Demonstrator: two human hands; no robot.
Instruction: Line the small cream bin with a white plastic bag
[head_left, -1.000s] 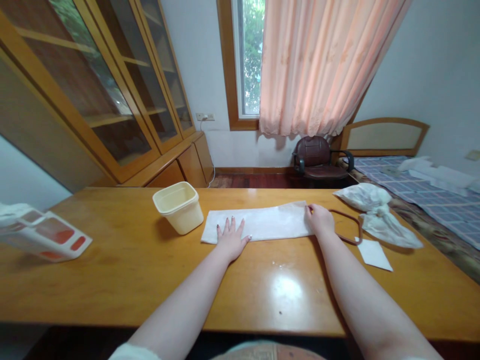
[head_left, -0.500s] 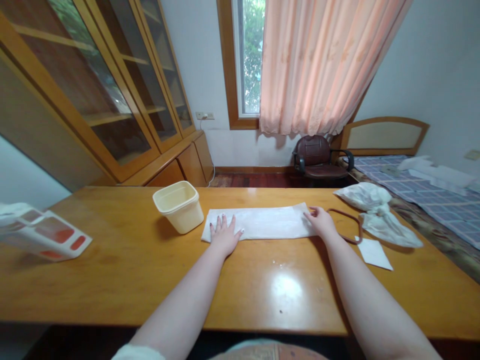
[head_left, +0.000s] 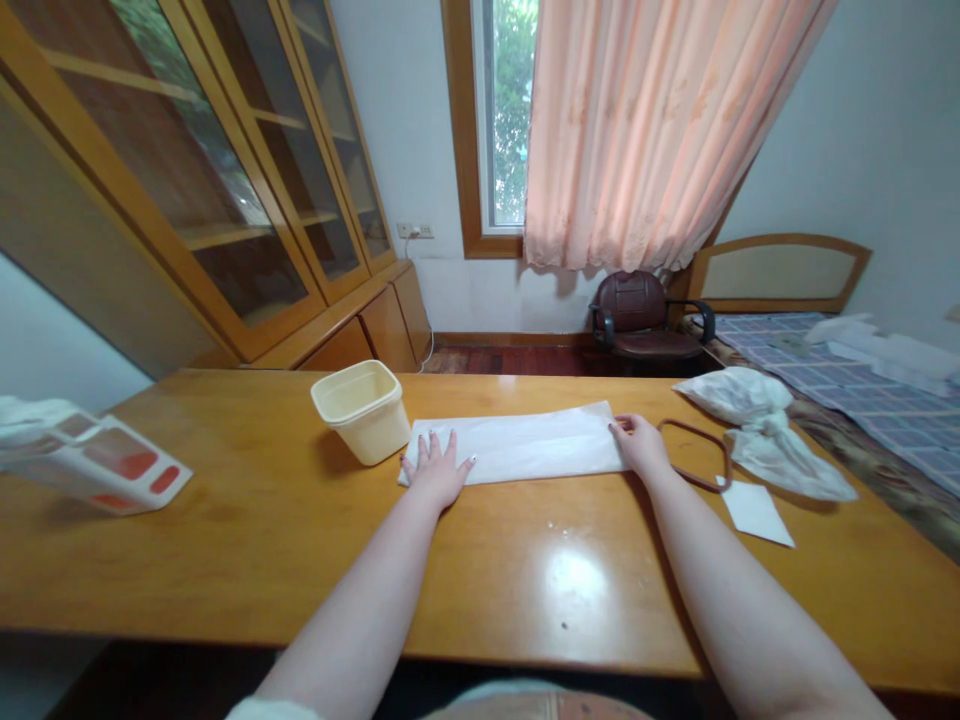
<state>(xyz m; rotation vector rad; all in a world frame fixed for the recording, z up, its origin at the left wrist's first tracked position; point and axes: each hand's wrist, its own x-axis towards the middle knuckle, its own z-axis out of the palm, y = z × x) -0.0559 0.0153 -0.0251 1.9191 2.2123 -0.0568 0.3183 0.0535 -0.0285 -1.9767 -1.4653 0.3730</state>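
Note:
A long folded white cloth (head_left: 536, 445) lies flat across the wooden table (head_left: 480, 560). My left hand (head_left: 437, 472) rests on its left end, fingers spread and pressed down. At the right end, my right hand (head_left: 640, 440) has its thumb and fingers pinched on the cloth's edge. Just left of the cloth stands a cream plastic tub (head_left: 364, 412) with an open top. A brown rounded frame (head_left: 726, 455) lies beside my right hand, near a small white square sheet (head_left: 757, 512).
A tied whitish plastic bag (head_left: 787, 455) sits at the table's right. At the left edge is a white holder (head_left: 139, 465) with red-orange patches. Beyond the table are a glass-door cabinet (head_left: 300, 200), a dark red chair (head_left: 637, 310) and a bed (head_left: 862, 350).
My left hand has slid slightly left along the cloth, toward its left end. My right hand keeps its pinch at the right end. The camera view has shifted a little.

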